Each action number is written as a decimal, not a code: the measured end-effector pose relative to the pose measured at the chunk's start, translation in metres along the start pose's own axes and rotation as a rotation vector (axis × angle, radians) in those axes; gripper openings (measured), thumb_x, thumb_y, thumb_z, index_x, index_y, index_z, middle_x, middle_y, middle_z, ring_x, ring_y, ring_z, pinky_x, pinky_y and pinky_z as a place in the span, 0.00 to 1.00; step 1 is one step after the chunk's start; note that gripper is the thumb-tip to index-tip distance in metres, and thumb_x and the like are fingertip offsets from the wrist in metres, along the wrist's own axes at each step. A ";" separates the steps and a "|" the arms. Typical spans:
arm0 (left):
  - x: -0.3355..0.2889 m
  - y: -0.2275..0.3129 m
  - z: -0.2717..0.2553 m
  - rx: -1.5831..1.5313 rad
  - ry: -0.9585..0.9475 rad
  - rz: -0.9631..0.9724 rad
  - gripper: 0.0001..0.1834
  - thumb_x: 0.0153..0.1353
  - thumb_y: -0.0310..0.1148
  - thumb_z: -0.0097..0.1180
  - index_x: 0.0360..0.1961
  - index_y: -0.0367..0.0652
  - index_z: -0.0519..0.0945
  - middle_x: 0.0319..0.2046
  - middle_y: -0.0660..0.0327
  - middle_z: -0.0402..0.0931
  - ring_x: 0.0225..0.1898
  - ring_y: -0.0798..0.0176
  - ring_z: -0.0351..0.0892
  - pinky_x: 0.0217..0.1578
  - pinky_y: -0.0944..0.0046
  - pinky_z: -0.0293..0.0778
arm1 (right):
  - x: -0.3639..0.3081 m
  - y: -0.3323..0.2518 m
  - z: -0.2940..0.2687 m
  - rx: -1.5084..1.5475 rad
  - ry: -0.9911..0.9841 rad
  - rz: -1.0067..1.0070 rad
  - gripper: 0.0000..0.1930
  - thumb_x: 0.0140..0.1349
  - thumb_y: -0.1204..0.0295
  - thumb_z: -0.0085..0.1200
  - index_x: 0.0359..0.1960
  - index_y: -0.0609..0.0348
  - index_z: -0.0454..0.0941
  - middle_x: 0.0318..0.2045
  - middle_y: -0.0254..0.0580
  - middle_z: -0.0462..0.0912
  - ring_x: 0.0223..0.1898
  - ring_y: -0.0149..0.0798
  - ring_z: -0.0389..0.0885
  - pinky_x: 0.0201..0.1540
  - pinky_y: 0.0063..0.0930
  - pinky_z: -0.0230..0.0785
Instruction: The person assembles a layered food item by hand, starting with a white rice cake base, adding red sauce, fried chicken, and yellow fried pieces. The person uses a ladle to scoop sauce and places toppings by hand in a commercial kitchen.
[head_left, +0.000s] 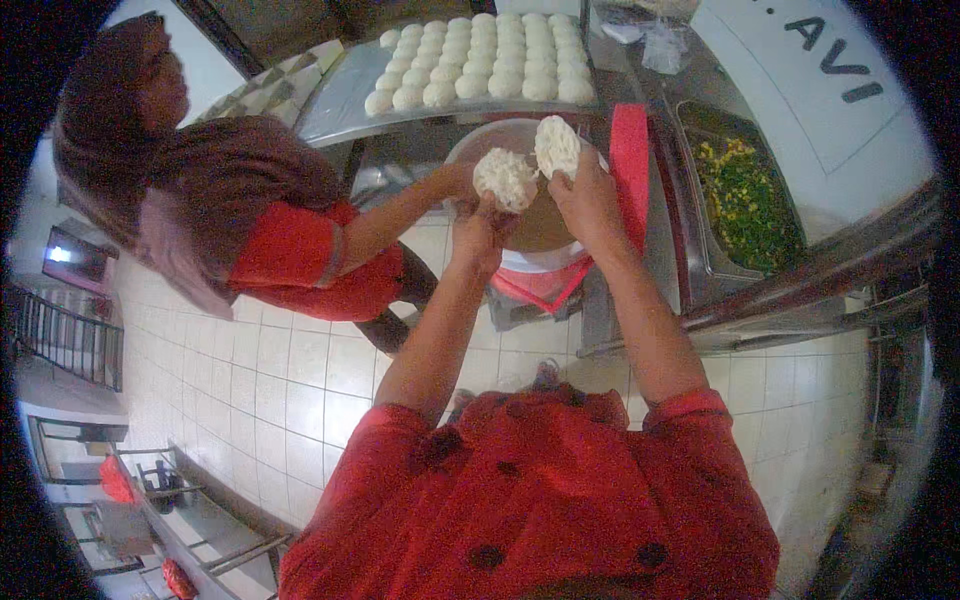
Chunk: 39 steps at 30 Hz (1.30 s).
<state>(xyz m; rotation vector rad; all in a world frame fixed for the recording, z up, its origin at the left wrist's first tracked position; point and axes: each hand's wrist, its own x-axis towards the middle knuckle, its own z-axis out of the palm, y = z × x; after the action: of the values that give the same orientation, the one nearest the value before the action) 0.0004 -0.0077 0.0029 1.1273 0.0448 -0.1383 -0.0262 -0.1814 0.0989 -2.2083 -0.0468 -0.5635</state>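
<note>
A pale, rough-surfaced lump of dough (505, 178) sits in my left hand (478, 235), its fingers closed round the lower side. My right hand (590, 205) pinches a second, flatter pale dough piece (557, 145) by its lower end and holds it tilted upright. The two pieces are close together above a round white basin (545, 261) with something brownish in it. Just left of my left hand, a co-worker's arm (400, 208) reaches to the basin; that person's fingers are partly hidden behind the lump and my hand.
Rows of round white dough balls (487, 62) cover a tray beyond the basin. A metal pan of chopped green and yellow food (745, 205) stands to the right, past a red strip (629, 165). The co-worker (290, 230) stands close on my left. A red stool (540, 285) is under the basin.
</note>
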 end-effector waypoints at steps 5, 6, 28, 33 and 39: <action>-0.028 -0.012 -0.049 0.040 -0.131 0.053 0.21 0.74 0.38 0.48 0.64 0.48 0.63 0.57 0.56 0.71 0.55 0.54 0.76 0.48 0.52 0.81 | -0.028 -0.048 -0.024 0.117 0.181 -0.125 0.30 0.63 0.68 0.55 0.63 0.68 0.59 0.52 0.64 0.77 0.52 0.60 0.79 0.48 0.49 0.76; -0.032 -0.010 -0.048 0.028 -0.170 0.081 0.21 0.74 0.39 0.47 0.64 0.47 0.63 0.57 0.56 0.71 0.55 0.54 0.76 0.49 0.52 0.81 | -0.031 -0.044 -0.025 0.205 0.191 -0.081 0.29 0.64 0.69 0.55 0.63 0.67 0.60 0.53 0.61 0.77 0.52 0.55 0.80 0.47 0.45 0.78; -0.313 -0.002 0.026 -0.378 -0.442 -0.506 0.15 0.73 0.32 0.44 0.59 0.45 0.67 0.59 0.54 0.71 0.59 0.51 0.74 0.57 0.45 0.77 | -0.314 -0.088 -0.164 0.518 -0.151 0.450 0.26 0.64 0.68 0.53 0.65 0.59 0.70 0.50 0.39 0.81 0.46 0.30 0.79 0.43 0.26 0.76; -0.355 -0.050 0.091 -0.206 -0.685 -0.552 0.19 0.72 0.32 0.45 0.62 0.43 0.65 0.62 0.53 0.69 0.62 0.50 0.71 0.60 0.44 0.74 | -0.390 -0.044 -0.237 0.340 0.014 0.439 0.28 0.63 0.62 0.61 0.62 0.62 0.73 0.47 0.43 0.82 0.47 0.36 0.80 0.49 0.31 0.75; -0.422 -0.122 0.203 0.079 -1.067 -0.552 0.21 0.71 0.38 0.48 0.62 0.43 0.67 0.61 0.52 0.70 0.62 0.51 0.72 0.60 0.44 0.72 | -0.501 -0.009 -0.338 0.454 0.315 0.765 0.34 0.63 0.57 0.62 0.63 0.65 0.63 0.54 0.52 0.76 0.53 0.44 0.78 0.53 0.37 0.75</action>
<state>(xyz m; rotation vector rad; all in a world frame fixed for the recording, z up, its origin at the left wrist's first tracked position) -0.4405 -0.2060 0.0250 0.9766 -0.6076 -1.2209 -0.6069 -0.3491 0.0855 -1.5118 0.7313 -0.3992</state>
